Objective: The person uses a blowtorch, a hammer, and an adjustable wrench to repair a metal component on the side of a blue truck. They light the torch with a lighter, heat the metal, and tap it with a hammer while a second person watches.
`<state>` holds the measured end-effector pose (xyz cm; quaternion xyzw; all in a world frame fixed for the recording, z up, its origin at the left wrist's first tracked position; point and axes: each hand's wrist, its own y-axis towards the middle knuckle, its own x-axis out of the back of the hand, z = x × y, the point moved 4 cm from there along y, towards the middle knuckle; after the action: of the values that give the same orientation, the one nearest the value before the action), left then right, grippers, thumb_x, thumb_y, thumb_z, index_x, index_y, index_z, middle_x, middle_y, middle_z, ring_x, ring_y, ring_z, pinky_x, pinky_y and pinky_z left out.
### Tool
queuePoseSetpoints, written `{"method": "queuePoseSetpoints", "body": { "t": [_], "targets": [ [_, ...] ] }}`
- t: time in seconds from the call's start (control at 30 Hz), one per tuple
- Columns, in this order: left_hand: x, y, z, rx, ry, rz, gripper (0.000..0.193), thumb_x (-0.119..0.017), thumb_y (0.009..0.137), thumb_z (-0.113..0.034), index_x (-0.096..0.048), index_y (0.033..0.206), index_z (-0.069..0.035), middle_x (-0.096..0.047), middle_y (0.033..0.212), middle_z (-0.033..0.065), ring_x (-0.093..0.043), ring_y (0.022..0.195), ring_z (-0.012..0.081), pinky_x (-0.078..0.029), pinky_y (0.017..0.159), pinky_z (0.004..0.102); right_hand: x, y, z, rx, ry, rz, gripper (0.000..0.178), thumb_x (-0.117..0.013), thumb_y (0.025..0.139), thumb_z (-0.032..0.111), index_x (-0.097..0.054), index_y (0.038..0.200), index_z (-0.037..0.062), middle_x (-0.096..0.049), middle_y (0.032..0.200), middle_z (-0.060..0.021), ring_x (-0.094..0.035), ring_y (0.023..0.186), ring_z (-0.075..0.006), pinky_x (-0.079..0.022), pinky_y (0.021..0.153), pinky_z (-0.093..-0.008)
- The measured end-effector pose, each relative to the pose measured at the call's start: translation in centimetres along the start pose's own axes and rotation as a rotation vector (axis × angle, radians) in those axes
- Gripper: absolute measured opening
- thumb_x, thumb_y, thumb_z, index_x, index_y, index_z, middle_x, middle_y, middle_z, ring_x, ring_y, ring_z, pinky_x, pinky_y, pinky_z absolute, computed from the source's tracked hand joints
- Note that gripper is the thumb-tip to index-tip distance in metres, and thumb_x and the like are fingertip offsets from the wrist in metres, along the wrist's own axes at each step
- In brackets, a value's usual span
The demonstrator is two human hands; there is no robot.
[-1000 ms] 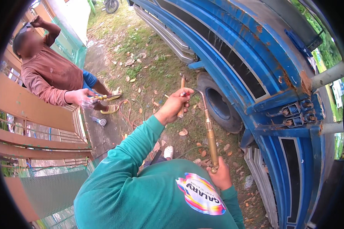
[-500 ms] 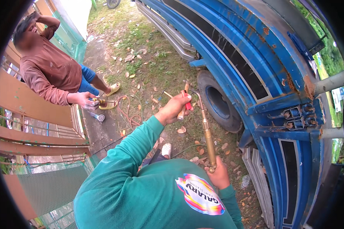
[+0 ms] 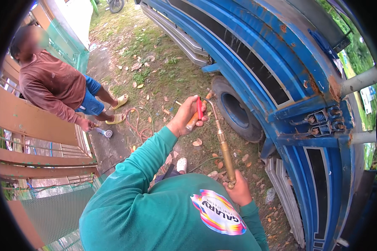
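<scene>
My left hand [image 3: 185,116] is closed around a red lighter [image 3: 200,109] and a wooden-handled tool [image 3: 192,122]. The lighter stands upright beside the bent tip of a brass gas torch [image 3: 226,155]. No flame shows at the tip. My right hand [image 3: 239,189] grips the torch low down, by the fitting at its bottom end. Fingers partly cover the wooden handle, and what sits at its far end is hard to make out.
A blue truck body [image 3: 264,46] with a wheel [image 3: 236,109] runs along the right. At left, a co-worker in a brown shirt [image 3: 50,79] stands by a brown gate [image 3: 37,113]. A reddish hose [image 3: 144,134] and a small hammer [image 3: 177,103] lie on the leafy ground.
My left hand has turned the lighter upright next to the torch tip. The co-worker has lowered both arms, one from the head and one that held out a brass-coloured object.
</scene>
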<state>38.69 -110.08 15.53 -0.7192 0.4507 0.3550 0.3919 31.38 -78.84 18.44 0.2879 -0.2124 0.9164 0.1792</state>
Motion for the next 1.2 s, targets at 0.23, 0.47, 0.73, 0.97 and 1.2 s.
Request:
{"method": "queuePoseSetpoints", "body": {
  "t": [0.23,0.47,0.73,0.97,1.2],
  "targets": [
    [0.5,0.1,0.0,-0.029,0.035,0.038,0.044,-0.04,0.097,-0.047,-0.05,0.083,-0.007,-0.047,0.082,0.0033,-0.052,0.071,0.019,-0.039,0.049,0.025,0.0,0.2,0.3,0.011,0.037,-0.008,0.033,-0.075,0.079,0.01,-0.054,0.104,0.0039,-0.064,0.086,-0.0215,-0.065,0.083,-0.0438,-0.051,0.067,-0.0478],
    [-0.3,0.0,0.2,-0.029,0.053,-0.007,0.044,-0.042,0.095,-0.048,-0.05,0.081,-0.007,-0.045,0.08,0.0039,-0.052,0.071,0.0193,-0.039,0.049,0.0259,0.2,0.2,0.4,0.012,0.009,-0.006,0.036,-0.075,0.08,0.011,-0.052,0.108,0.0042,-0.065,0.085,-0.021,-0.066,0.083,-0.0434,-0.051,0.068,-0.0485],
    [0.4,-0.7,0.2,-0.029,0.042,-0.03,0.044,-0.045,0.093,-0.05,-0.05,0.082,-0.008,-0.046,0.08,0.003,-0.052,0.071,0.0192,-0.039,0.048,0.0263,0.7,0.5,0.6,-0.041,0.053,0.027,0.036,-0.076,0.081,0.013,-0.055,0.108,0.0044,-0.064,0.085,-0.0179,-0.066,0.08,-0.0366,-0.05,0.07,-0.0437],
    [-1.4,-0.6,0.1,0.001,0.013,-0.039,0.06,-0.043,0.095,-0.064,-0.05,0.08,-0.006,-0.044,0.083,0.0048,-0.052,0.07,0.0186,-0.04,0.047,0.0245,0.4,0.2,0.5,-0.031,0.05,0.034,0.061,-0.076,0.08,0.013,-0.048,0.134,0.001,-0.067,0.095,-0.0234,-0.069,0.09,-0.0409,-0.054,0.075,-0.0437],
    [-1.3,-0.1,-0.4,-0.022,0.031,-0.005,0.047,-0.041,0.097,-0.05,-0.05,0.079,-0.007,-0.047,0.073,0.0042,-0.052,0.067,0.0193,-0.037,0.046,0.0257,0.0,0.3,0.6,0.018,0.054,0.009,0.062,-0.076,0.08,0.01,-0.049,0.135,0.0021,-0.067,0.088,-0.0205,-0.07,0.086,-0.0395,-0.054,0.072,-0.0428]
  ]
}}
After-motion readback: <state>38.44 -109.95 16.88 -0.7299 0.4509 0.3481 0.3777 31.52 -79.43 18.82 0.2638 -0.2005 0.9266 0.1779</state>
